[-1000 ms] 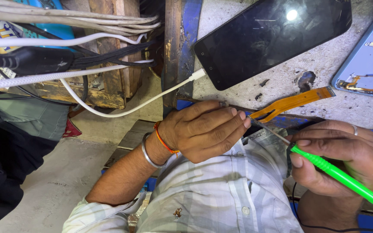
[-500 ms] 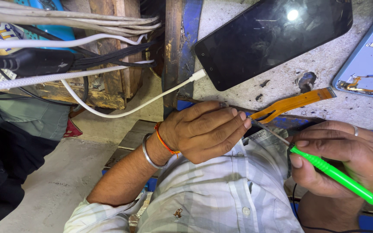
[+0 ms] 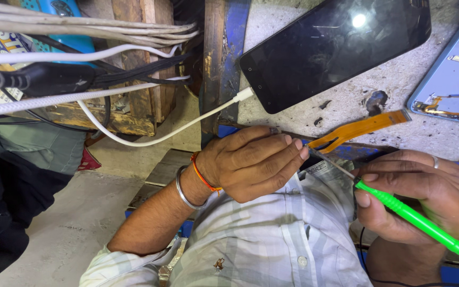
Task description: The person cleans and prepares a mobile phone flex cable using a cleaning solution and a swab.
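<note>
My left hand [image 3: 253,162], with a metal bangle and an orange thread at the wrist, is closed, its fingertips pinching a small part at the near end of an orange flex cable [image 3: 359,129]. My right hand [image 3: 426,194] grips a green-handled screwdriver [image 3: 418,220]. Its thin metal tip points left and meets the left fingertips. Both hands hover just above my checked shirt, at the near edge of the worn bench [image 3: 389,79].
A dark-screened phone [image 3: 336,48] lies on the bench with a white cable [image 3: 155,139] plugged into it. An opened phone with a blue frame [image 3: 452,79] sits at the right edge. Bundled cables [image 3: 81,79] run past wooden boards on the left.
</note>
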